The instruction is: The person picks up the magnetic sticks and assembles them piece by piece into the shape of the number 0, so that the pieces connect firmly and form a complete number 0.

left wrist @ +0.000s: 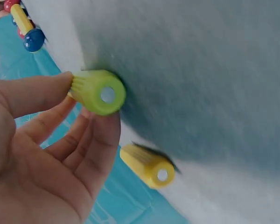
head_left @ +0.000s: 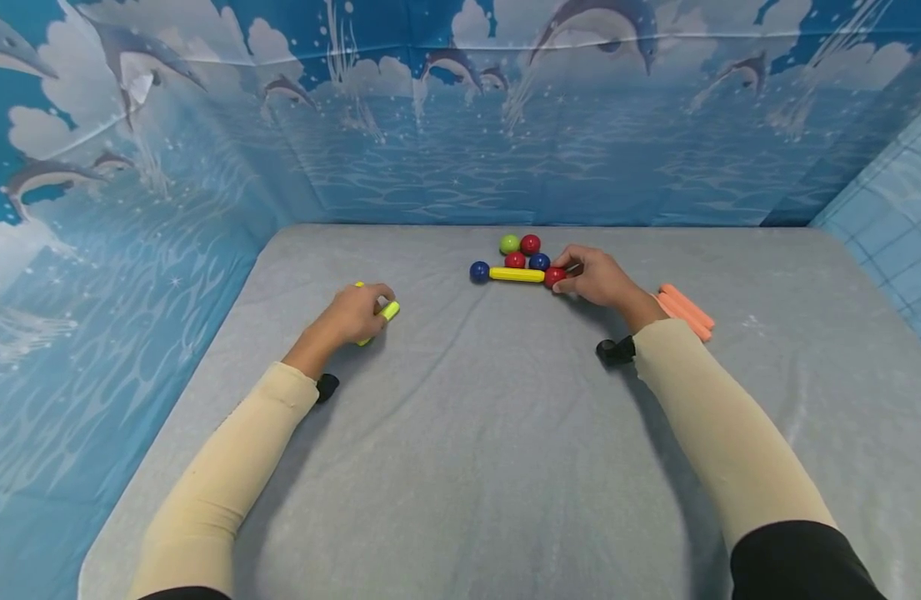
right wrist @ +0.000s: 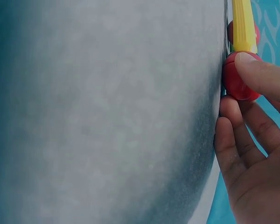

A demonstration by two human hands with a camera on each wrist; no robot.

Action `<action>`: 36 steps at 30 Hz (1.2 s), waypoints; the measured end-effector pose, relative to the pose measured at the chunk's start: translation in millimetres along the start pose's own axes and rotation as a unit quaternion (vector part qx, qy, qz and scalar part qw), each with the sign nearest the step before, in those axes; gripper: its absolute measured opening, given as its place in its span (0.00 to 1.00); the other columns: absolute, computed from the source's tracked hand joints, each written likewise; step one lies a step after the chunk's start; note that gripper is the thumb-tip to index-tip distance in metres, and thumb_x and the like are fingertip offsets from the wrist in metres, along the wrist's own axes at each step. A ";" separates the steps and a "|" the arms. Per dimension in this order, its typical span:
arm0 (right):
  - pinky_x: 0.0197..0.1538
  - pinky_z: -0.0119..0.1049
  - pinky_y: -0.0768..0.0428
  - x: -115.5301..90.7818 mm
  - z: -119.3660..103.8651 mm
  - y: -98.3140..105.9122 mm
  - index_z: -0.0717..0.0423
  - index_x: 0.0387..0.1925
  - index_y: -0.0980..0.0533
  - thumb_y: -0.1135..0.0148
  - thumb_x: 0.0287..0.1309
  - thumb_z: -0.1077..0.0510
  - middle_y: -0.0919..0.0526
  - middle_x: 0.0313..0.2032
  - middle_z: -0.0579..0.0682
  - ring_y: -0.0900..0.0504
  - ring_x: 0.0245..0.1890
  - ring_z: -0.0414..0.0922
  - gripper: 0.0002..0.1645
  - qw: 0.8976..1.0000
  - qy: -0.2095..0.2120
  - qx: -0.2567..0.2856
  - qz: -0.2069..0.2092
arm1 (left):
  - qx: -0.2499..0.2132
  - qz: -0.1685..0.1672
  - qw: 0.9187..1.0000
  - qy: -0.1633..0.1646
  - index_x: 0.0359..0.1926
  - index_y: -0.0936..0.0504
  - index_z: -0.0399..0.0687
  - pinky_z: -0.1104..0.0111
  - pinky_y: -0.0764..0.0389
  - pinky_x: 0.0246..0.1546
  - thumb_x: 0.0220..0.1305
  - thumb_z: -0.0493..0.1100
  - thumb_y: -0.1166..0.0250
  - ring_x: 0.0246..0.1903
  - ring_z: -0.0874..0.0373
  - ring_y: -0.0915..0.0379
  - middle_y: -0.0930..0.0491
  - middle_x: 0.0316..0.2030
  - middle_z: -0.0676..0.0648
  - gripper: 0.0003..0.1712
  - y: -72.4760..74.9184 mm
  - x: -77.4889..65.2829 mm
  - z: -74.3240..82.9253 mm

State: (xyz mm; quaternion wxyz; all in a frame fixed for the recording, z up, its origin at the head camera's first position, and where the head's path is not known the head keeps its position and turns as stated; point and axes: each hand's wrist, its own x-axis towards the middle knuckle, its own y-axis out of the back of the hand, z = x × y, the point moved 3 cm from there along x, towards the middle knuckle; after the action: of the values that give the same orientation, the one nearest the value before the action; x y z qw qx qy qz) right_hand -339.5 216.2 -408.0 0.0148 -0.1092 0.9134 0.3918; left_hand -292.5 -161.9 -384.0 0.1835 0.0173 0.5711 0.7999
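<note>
My left hand (head_left: 355,315) pinches a yellow-green rod (left wrist: 94,95) between thumb and fingers, and a pale round disc shows in the rod's end. Below it in the left wrist view, a yellow rod (left wrist: 147,165) lies on the cloth, with a similar disc. Toward the back of the table, my right hand (head_left: 598,277) grips a red ball (right wrist: 238,79) between thumb and fingertips. That ball sits at the right end of another yellow rod (head_left: 517,274). A dark blue ball (head_left: 479,272) is at this rod's left end.
Just behind the joined rod are a green ball (head_left: 509,244), two red balls (head_left: 531,244) and a blue ball (head_left: 539,262). Several orange rods (head_left: 685,312) lie beside the right wrist. A dolphin-print curtain (head_left: 460,150) hangs along the back edge of the grey cloth-covered table (head_left: 460,450).
</note>
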 end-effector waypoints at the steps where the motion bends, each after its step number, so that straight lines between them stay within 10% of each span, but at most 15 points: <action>1: 0.45 0.40 0.21 0.3 -0.5 -0.2 0.56 0.49 0.26 0.34 0.63 0.61 0.25 0.59 0.59 0.24 0.60 0.57 0.15 1.000 0.002 -0.001 0.000 | -0.008 -0.006 1.000 -0.004 0.65 0.27 0.43 0.55 0.19 0.47 0.68 0.37 0.43 0.50 0.44 0.20 0.18 0.53 0.35 0.24 -0.2 -0.3 0.7; 8: 0.47 0.43 0.20 0.8 -3.0 0.1 0.56 0.49 0.26 0.35 0.62 0.62 0.25 0.58 0.59 0.24 0.60 0.57 0.14 1.000 0.007 -0.005 -0.002 | -0.116 -0.017 0.993 0.002 0.69 0.30 0.51 0.61 0.19 0.41 0.71 0.40 0.42 0.48 0.46 0.20 0.21 0.56 0.37 0.26 -1.3 1.1 11.4; 16: 0.52 0.49 0.19 -0.8 -2.9 0.5 0.58 0.48 0.27 0.34 0.61 0.64 0.25 0.59 0.60 0.24 0.60 0.58 0.15 1.000 0.013 -0.018 -0.003 | -0.267 -0.027 0.963 0.019 0.67 0.28 0.54 0.57 0.18 0.44 0.70 0.39 0.40 0.41 0.49 0.20 0.21 0.53 0.40 0.25 -5.8 17.6 40.5; 36: 0.54 0.50 0.20 0.1 -6.6 -1.6 0.57 0.50 0.27 0.35 0.62 0.62 0.24 0.59 0.60 0.24 0.61 0.57 0.16 1.000 0.015 -0.018 -0.005 | -0.414 -0.049 0.905 0.080 0.66 0.27 0.55 0.60 0.16 0.47 0.68 0.39 0.37 0.51 0.48 0.20 0.24 0.58 0.41 0.26 -35.3 55.4 72.6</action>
State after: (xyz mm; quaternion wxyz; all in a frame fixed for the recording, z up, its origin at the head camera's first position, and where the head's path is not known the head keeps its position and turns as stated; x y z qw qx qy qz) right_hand -338.9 210.4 -404.6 0.0014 -0.1198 0.9058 0.4063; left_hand -317.3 -68.7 -401.3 0.1667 -0.1526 0.2017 0.9530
